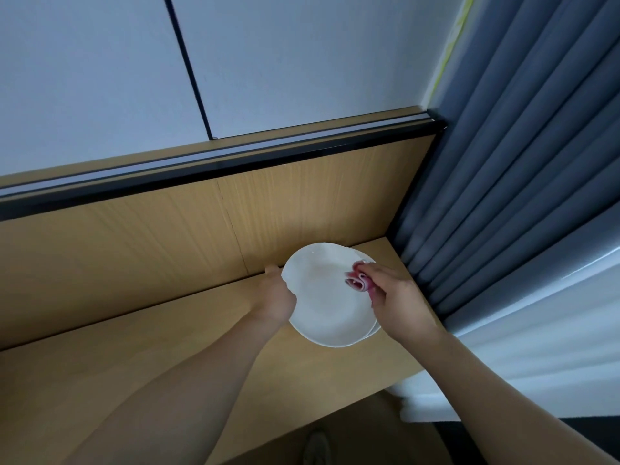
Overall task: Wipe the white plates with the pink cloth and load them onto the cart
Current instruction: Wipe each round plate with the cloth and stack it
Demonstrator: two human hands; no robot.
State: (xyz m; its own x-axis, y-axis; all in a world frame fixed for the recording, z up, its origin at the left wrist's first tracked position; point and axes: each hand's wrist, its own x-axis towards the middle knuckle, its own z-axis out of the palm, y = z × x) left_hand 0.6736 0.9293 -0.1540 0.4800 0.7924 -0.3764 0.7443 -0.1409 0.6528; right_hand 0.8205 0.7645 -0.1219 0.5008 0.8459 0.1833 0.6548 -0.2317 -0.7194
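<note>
the left hand [276, 297] has its fingers curled round the left rim of the white plate [322, 307], holding it over the table [167, 347]. the right hand [399, 297] has its fingers closed on the folded pink cloth [358, 280], pressing it to the plate's face. a second plate [376, 328] peeks out beneath, with the grey curtain [503, 179] close on the right.

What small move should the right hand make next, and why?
Probably sweep the pink cloth leftward across the white plate: the right hand holds it near the right rim, the left hand grips the left rim, and the middle is uncovered.
</note>
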